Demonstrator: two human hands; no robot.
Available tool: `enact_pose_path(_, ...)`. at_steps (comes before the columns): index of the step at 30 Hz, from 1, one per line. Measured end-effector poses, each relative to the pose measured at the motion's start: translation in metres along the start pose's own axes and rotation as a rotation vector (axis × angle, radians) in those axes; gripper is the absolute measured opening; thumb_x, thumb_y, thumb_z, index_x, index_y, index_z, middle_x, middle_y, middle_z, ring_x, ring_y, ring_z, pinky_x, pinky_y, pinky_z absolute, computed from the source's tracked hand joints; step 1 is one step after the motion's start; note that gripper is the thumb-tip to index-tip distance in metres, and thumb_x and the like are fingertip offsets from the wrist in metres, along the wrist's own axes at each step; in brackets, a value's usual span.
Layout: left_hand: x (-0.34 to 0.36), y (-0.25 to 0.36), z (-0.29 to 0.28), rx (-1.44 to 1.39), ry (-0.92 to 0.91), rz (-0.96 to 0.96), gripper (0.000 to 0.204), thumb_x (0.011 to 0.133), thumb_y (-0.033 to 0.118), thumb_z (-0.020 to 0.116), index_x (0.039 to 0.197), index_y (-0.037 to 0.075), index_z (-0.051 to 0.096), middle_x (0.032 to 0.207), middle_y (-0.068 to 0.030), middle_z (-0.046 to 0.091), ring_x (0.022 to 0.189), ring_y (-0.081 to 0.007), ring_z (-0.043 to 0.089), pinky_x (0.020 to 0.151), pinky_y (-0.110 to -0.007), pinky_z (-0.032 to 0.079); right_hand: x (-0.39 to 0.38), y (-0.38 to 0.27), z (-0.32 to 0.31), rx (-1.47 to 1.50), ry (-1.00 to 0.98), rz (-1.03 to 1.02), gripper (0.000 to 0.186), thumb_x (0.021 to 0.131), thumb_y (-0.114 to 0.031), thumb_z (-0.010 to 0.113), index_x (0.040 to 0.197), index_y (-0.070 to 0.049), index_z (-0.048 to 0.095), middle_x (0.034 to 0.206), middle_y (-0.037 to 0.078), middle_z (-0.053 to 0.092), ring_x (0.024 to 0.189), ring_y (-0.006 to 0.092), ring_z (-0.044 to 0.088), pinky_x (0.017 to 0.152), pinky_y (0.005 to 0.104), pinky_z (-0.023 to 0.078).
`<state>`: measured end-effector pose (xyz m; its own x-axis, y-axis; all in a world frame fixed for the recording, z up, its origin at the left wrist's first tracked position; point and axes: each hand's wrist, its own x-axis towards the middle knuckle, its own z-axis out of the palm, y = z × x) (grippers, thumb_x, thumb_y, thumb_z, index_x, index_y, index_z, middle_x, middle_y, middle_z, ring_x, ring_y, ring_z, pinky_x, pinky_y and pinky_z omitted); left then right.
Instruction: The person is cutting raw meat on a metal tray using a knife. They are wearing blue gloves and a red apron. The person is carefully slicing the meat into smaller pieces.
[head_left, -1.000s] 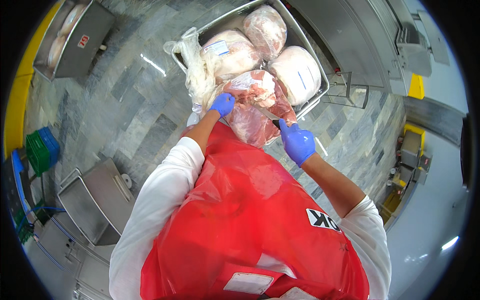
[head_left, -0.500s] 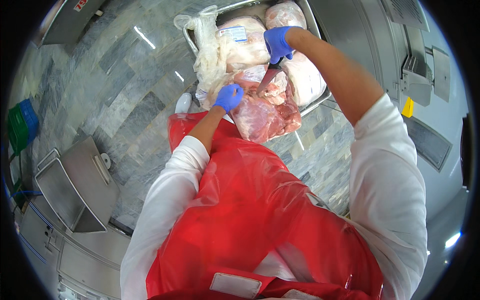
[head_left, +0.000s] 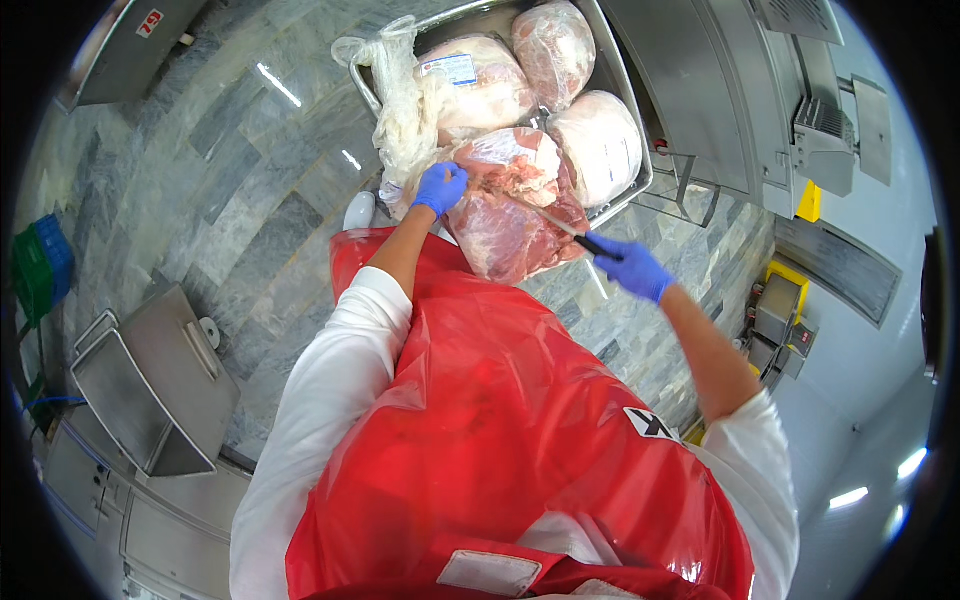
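Note:
My blue-gloved left hand grips the left edge of a large raw piece of meat at the near side of a steel tub. My right hand, in a blue glove, is closed on the black handle of a knife, its blade reaching left onto the meat. Crumpled clear plastic hangs over the tub's left side beside the meat. Behind lie bagged meat pieces: a labelled one, one at the back right and a pale one.
Steel cabinets line the right side, with a metal frame beside the tub. At left are an open steel cart, green and blue crates and another steel bin. Tiled floor surrounds me, in a red apron.
My right hand rose over the tub with the knife, then came back down to the right, blade again across the meat. My left hand stayed on the meat. The view shifted slightly.

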<state>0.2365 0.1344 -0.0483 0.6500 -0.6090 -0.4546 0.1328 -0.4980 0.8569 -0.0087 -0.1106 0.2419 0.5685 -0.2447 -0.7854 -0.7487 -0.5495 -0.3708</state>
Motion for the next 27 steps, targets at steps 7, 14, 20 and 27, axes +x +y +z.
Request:
enact_pose_path(7, -0.002, -0.003, -0.013, -0.08, -0.097, -0.163, 0.038, 0.094, 0.037, 0.061, 0.099, 0.004, 0.079, 0.101, -0.0257, 0.077, 0.098, -0.042, 0.075, 0.091, -0.05, 0.058, -0.03, -0.073, 0.055, -0.206, 0.247, -0.008, 0.043, 0.103, -0.037, 0.064, 0.145, -0.029, 0.066, 0.101, 0.025, 0.075, 0.092, 0.0466, 0.072, 0.082, 0.0523, 0.059)
enact_pose_path(14, -0.011, 0.039, -0.008, 0.251, -0.104, 0.244, 0.034, 0.099, 0.031, 0.057, 0.105, 0.006, 0.079, 0.106, -0.0264, 0.075, 0.098, -0.0414, 0.074, 0.09, -0.049, 0.057, 0.038, -0.078, 0.011, -0.225, 0.03, -0.101, 0.034, 0.104, -0.034, 0.056, 0.13, -0.019, 0.072, 0.098, 0.024, 0.075, 0.091, 0.044, 0.073, 0.08, 0.0538, 0.058)
enact_pose_path(20, -0.01, 0.038, -0.004, 0.124, -0.073, 0.135, 0.032, 0.099, 0.029, 0.058, 0.098, 0.004, 0.078, 0.091, -0.0239, 0.076, 0.085, -0.0388, 0.075, 0.08, -0.049, 0.057, 0.0, -0.051, 0.141, -0.227, 0.355, 0.059, 0.05, 0.105, -0.04, 0.056, 0.154, -0.03, 0.052, 0.101, 0.023, 0.076, 0.081, 0.0453, 0.074, 0.073, 0.0581, 0.059)
enact_pose_path(27, -0.01, 0.073, -0.018, 0.033, -0.18, -0.125, 0.03, 0.097, 0.026, 0.062, 0.085, 0.001, 0.074, 0.073, -0.0092, 0.069, 0.061, -0.0186, 0.062, 0.056, -0.036, 0.049, -0.003, -0.032, 0.199, -0.249, 0.571, 0.0, 0.057, 0.106, -0.031, 0.058, 0.161, -0.033, 0.043, 0.081, 0.023, 0.067, 0.063, 0.0391, 0.07, 0.053, 0.0528, 0.055)
